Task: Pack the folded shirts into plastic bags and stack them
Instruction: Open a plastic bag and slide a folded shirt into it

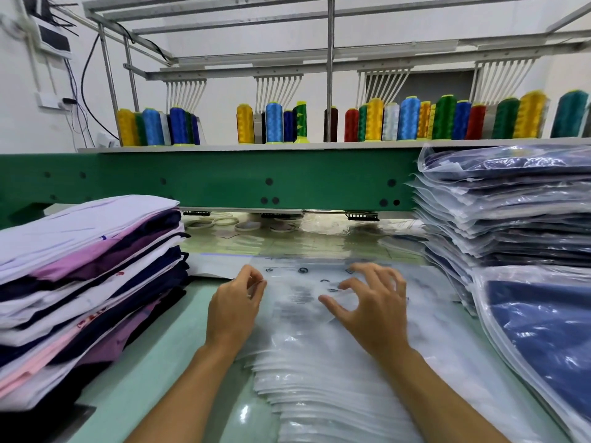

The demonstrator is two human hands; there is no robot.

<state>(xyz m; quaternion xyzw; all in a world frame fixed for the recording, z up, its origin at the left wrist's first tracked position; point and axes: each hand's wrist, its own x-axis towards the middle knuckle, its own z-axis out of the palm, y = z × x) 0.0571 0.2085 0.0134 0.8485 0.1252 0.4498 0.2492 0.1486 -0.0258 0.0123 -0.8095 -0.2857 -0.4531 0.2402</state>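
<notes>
A: Empty bags fanned on bench, front centre. Step?
B: Peeling top bag. Left hand pinching edge; right hand clawed on film, grip unclear. Next: open mouth, fetch from folded shirts, left.

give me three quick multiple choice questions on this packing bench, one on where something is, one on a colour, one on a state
1. Where does the folded shirts stack lie?
A) up on a shelf B) at the right C) at the left

2. What colour is the shirt in the nearest packed bag?
A) blue B) red C) yellow

3. What state is the top bag in the middle in?
A) holding a shirt B) empty and flat C) rolled up

Answers: 1 C, it sits left of the left hand; 2 A, blue cloth shows through the plastic; 3 B, its print shows with no cloth inside, and the left hand pinches its edge.
</notes>
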